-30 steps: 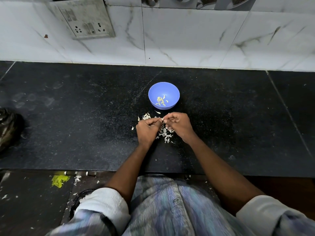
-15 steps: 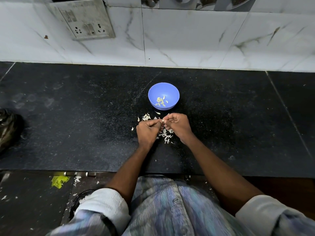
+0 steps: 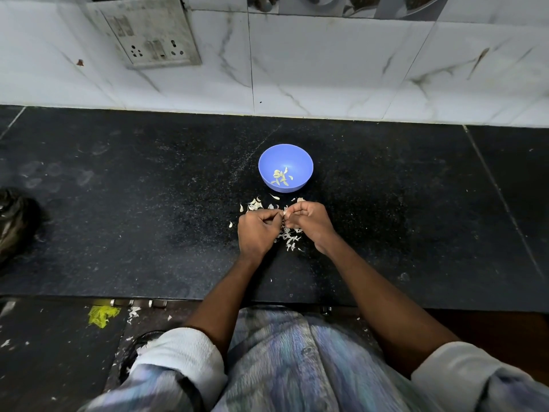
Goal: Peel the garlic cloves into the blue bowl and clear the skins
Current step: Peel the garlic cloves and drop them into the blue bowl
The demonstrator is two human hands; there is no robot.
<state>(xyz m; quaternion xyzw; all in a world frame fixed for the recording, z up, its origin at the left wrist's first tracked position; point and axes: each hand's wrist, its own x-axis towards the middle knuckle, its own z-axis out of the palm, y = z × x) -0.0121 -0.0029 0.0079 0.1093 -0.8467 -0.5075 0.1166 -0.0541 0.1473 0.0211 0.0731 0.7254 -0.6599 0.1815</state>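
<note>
1. Little changed over the last second: left hand [image 3: 258,230] and right hand [image 3: 309,223] kept together at centre frame, just below the blue bowl [image 3: 285,168], fingertips still meeting over one small pale piece, probably a garlic clove [image 3: 284,213].
2. Only a slight shift seen: knuckles turned a touch, bowl and litter unmoved.
3. Meaning for the task, as a judgement: same clove still being worked, skin not yet fully off, nothing new dropped into the bowl in this interval.
4. Both hands curled, thumbs and forefingers pinching the piece from either side; too small to tell how much skin remains on it.
5. Peeled cloves [image 3: 280,176] lying at the bottom of the bowl: slim, pale yellow-green slivers, smooth-looking, only a handful.
6. Skins [image 3: 289,237] scattered on the worktop [image 3: 148,203] beneath and just above the hands: thin, papery, white flakes, curled and light, likely to drift if brushed carelessly.
7. Bowl round, matte plastic by its look, shallow-sided.
8. Worktop black speckled stone, hard and polished, with faint smudges at left of frame.
9. Marbled white tiles [image 3: 326,69] across the top of the frame, a grimy switch plate [image 3: 154,37] at upper left.
10. Clearing of skins not yet begun, judging by the litter.
</note>
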